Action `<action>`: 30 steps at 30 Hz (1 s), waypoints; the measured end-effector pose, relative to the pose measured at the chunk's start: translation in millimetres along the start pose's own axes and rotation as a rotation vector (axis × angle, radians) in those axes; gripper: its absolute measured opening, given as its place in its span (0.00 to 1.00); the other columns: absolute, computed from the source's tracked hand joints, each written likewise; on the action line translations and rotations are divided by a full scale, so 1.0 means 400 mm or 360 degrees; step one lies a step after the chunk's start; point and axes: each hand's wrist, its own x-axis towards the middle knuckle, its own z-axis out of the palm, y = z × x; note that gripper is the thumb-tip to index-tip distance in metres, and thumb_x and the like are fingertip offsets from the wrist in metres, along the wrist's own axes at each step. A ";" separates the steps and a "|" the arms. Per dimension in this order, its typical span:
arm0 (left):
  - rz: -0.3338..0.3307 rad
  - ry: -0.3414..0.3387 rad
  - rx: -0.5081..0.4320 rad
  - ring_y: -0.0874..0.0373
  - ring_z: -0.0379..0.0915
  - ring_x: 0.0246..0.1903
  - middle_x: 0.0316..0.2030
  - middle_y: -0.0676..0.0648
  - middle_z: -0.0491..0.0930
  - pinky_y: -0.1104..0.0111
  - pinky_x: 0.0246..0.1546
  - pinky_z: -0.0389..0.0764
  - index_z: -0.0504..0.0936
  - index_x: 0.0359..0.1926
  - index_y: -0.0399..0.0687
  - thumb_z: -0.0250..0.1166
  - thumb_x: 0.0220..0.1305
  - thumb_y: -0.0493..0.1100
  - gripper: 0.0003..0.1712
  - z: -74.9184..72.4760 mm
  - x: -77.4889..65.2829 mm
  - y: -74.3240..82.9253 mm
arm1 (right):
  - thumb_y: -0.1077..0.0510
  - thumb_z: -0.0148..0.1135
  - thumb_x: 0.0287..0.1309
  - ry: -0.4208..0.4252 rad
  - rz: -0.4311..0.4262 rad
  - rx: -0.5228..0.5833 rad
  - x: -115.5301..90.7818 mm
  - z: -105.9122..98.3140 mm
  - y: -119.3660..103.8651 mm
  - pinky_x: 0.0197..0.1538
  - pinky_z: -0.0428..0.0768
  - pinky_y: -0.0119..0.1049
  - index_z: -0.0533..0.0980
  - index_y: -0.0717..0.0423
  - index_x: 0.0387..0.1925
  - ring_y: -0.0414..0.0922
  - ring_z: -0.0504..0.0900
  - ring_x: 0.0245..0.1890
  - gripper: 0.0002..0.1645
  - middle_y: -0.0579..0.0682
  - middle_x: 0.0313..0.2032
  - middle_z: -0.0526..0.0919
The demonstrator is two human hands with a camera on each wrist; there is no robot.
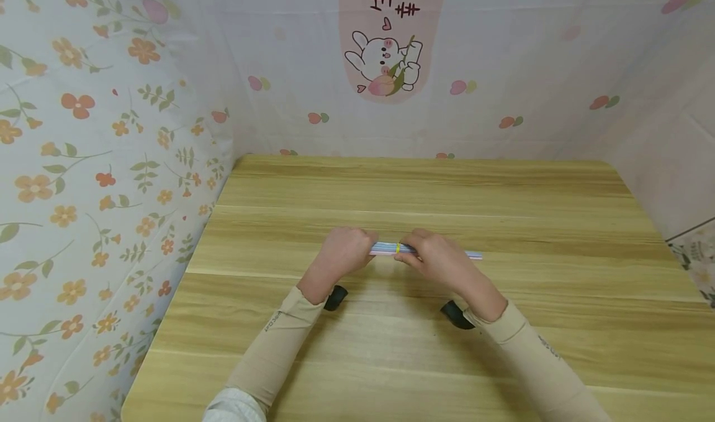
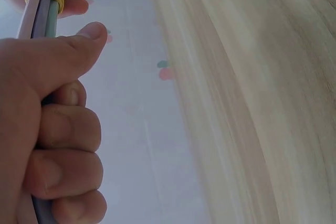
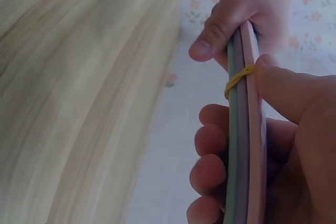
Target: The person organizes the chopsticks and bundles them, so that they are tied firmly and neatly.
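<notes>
A bundle of long, straw-like pastel sticks (image 1: 384,248) in pink, purple, green and blue is held level above the wooden table. My left hand (image 1: 343,251) grips its left part, fingers curled round it and hiding that end. Farther right, my right hand (image 1: 438,257) holds the bundle between thumb and curled fingers, and the right end sticks out past it. A yellow rubber band (image 3: 239,80) circles the sticks between the two hands. In the right wrist view the right thumb tip is right at this band.
The wood-grain table (image 1: 391,372) spreads beneath both forearms. A pale printed cloth (image 1: 290,56) hangs behind it, and a floral cloth (image 1: 89,192) lines the left side. Black wrist-worn pieces (image 1: 457,315) jut out under both wrists.
</notes>
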 end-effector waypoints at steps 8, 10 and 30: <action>-0.0032 -0.0024 -0.0012 0.64 0.69 0.14 0.20 0.53 0.80 0.71 0.15 0.71 0.80 0.29 0.50 0.67 0.57 0.57 0.16 0.003 -0.001 -0.006 | 0.55 0.66 0.57 -0.0069 0.0068 0.0077 -0.001 -0.015 0.020 0.30 0.73 0.32 0.80 0.61 0.39 0.38 0.71 0.25 0.13 0.48 0.31 0.80; -0.0045 -0.0024 -0.0003 0.63 0.71 0.15 0.20 0.53 0.80 0.71 0.14 0.71 0.80 0.31 0.50 0.67 0.55 0.61 0.20 0.005 -0.002 -0.009 | 0.56 0.67 0.57 -0.0079 0.0079 0.0064 -0.004 -0.018 0.026 0.30 0.72 0.32 0.80 0.61 0.39 0.38 0.70 0.25 0.13 0.48 0.31 0.80; 0.0080 0.0029 -0.0283 0.63 0.64 0.18 0.24 0.51 0.74 0.72 0.19 0.69 0.75 0.35 0.45 0.66 0.60 0.55 0.18 0.032 -0.017 -0.026 | 0.59 0.68 0.54 0.0045 0.0051 0.0053 -0.021 0.020 0.054 0.31 0.76 0.34 0.80 0.65 0.36 0.40 0.74 0.26 0.12 0.50 0.30 0.79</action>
